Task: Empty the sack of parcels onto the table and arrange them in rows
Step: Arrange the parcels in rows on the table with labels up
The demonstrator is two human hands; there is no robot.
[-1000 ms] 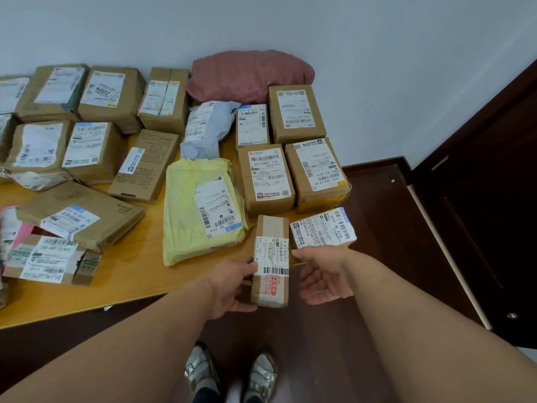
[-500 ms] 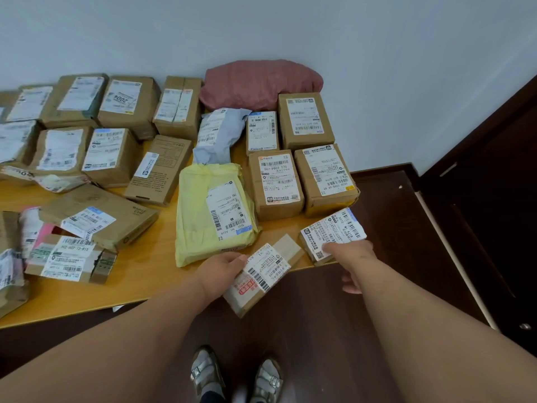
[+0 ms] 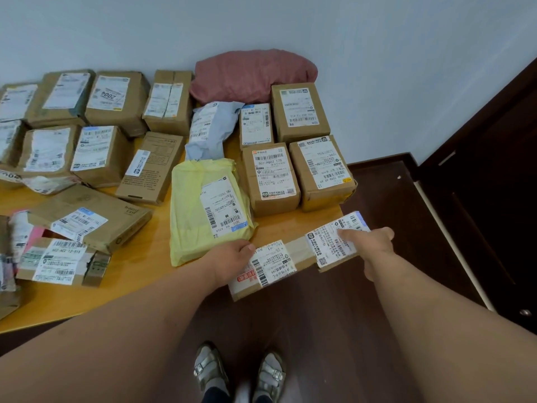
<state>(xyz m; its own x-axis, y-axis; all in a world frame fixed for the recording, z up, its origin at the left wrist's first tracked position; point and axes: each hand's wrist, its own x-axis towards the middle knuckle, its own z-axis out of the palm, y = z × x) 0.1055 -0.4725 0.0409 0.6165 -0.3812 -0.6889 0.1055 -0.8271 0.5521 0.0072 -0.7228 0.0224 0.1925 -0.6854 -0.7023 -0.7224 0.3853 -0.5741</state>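
the table (image 3: 122, 289) carries the parcels, most of them already set label-up in rough rows running back to the wall, so each label can be read from the person's side. the pink sack (image 3: 252, 74) lies slumped flat against the wall behind the rows, which suggests it is emptied or nearly so. the yellow bag parcel (image 3: 203, 210) lies flat in the near row, with two taller boxes (image 3: 296, 175) standing just beside it to the right, their sides close together to keep a line.

nearest the person, a long flat box (image 3: 276, 266) lies along the table's front edge and partly overhangs it; it seems to be lined up there to begin or fill a front row. the left hand (image 3: 232, 260) rests its grip on that box's left end, fingers curled against the edge, thumb side on top, steadying it. a small labelled parcel (image 3: 337, 237) sits at the corner, touching the long box's right end. the right hand (image 3: 369, 242) presses down on it with fingers stretched out flat, holding nothing, likely nudging it square. the loose parcels on the left still want straightening.
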